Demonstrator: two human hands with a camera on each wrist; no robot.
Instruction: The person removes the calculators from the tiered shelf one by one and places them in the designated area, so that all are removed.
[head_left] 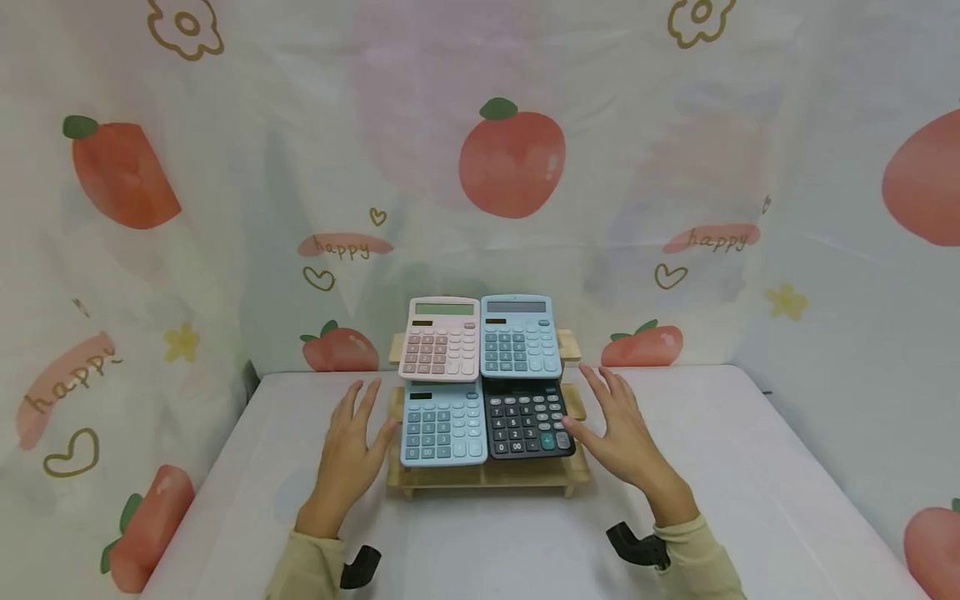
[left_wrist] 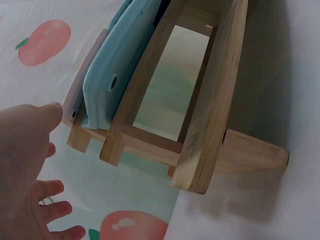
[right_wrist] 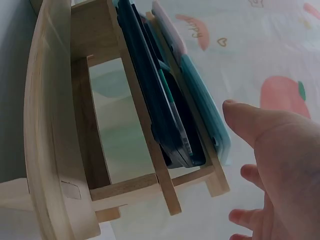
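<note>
A wooden rack holds calculators leaning back in two rows. The back row has a pink calculator on the left and a light blue calculator on the right. In front of them lean another light blue calculator and a black calculator. My left hand hovers beside the rack's left side, fingers spread and holding nothing. On the other side is my right hand, also spread and holding nothing; its thumb overlaps the black calculator's edge in the head view. The right wrist view shows that thumb apart from the calculators.
The rack stands on a white-covered table near its back edge. Behind and at both sides hangs a pale cloth printed with fruit and hearts. Each wrist carries a black mount. Slatted gaps show in the rack's front part.
</note>
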